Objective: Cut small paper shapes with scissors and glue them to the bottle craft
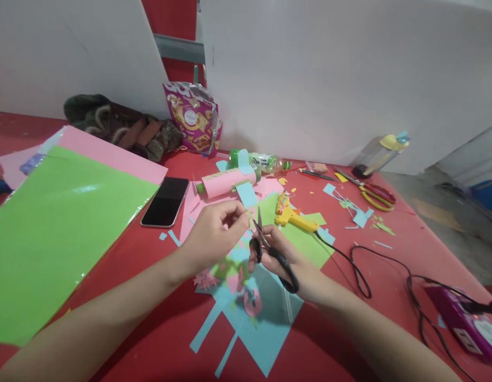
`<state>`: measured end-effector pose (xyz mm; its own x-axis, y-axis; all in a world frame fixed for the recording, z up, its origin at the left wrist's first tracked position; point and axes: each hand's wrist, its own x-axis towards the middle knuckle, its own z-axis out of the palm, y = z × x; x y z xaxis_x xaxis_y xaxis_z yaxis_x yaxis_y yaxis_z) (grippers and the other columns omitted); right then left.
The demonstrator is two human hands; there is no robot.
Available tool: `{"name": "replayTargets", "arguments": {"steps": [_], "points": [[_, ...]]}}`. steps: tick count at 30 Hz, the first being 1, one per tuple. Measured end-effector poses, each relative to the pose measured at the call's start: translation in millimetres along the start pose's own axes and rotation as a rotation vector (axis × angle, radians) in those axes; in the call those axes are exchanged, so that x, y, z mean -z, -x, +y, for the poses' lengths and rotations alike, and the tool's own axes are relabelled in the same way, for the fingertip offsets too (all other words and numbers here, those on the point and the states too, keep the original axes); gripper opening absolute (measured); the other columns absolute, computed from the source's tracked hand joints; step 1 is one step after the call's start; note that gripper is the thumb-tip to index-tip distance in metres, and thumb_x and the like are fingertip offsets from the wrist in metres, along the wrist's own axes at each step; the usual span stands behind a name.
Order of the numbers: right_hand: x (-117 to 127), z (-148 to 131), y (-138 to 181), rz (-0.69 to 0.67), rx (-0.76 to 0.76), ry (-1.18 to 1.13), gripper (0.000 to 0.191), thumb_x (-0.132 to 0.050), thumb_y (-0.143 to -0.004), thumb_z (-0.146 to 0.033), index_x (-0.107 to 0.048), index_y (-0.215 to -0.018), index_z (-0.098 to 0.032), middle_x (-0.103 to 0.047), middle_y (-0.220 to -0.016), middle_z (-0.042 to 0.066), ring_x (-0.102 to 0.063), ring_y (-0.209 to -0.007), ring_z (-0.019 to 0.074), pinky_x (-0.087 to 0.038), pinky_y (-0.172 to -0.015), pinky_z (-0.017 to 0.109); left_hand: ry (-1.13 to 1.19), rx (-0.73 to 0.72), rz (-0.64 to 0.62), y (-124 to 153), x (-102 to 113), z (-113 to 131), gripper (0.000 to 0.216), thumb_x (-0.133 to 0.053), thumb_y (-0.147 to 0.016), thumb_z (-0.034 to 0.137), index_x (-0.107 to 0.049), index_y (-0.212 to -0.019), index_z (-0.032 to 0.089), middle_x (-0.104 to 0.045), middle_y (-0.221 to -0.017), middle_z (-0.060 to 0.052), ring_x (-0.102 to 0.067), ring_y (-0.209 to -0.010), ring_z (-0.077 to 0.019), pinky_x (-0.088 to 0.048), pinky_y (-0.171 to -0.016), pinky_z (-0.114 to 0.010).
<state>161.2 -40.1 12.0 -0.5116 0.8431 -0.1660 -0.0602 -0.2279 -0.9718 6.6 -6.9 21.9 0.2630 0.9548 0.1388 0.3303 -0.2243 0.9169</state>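
Observation:
My right hand (pixel 287 262) is closed around the black handles of small scissors (pixel 265 244), whose blades point up and away from me. My left hand (pixel 214 231) pinches a small scrap of paper just left of the blades; the scrap is too small to make out clearly. Under both hands lie light blue paper pieces (pixel 261 329), a pink cut-out (pixel 252 303) and green scraps. A pink paper roll (pixel 225 182) lies beyond the hands, with a yellow glue gun (pixel 293 215) on a green sheet to its right.
On the red table: a large green sheet (pixel 54 228) over pink paper at left, a black phone (pixel 166 201), a snack bag (pixel 193 116), a green bottle (pixel 261 161), red-and-yellow scissors (pixel 373 193), a black cable (pixel 389 265) and a purple power strip (pixel 468 323) at right.

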Motion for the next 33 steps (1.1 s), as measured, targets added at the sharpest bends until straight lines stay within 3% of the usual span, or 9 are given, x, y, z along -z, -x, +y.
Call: {"name": "replayTargets", "arguments": {"steps": [6, 33], "points": [[-1.0, 2.5, 0.0, -0.058, 0.023, -0.049, 0.041, -0.057, -0.068, -0.050, -0.032, -0.086, -0.022, -0.035, -0.077, -0.002, -0.046, -0.062, 0.0094, -0.041, -0.063, 0.029, -0.014, -0.012, -0.026, 2.4, -0.9, 1.0, 0.017, -0.041, -0.074, 0.016, -0.042, -0.057, 0.014, -0.041, -0.053, 0.004, -0.038, -0.051, -0.0061, -0.031, -0.047, -0.017], [0.4, 1.9, 0.7, -0.052, 0.068, -0.001, 0.037, -0.053, -0.072, -0.049, -0.033, -0.087, -0.022, -0.036, -0.078, -0.001, -0.047, -0.066, 0.0106, -0.040, -0.066, 0.029, 0.079, 0.004, -0.050, 3.9, -5.3, 0.2, 0.018, -0.041, -0.076, 0.015, -0.045, -0.058, 0.014, -0.044, -0.052, 0.005, -0.041, -0.049, -0.0046, -0.034, -0.047, -0.015]]}}
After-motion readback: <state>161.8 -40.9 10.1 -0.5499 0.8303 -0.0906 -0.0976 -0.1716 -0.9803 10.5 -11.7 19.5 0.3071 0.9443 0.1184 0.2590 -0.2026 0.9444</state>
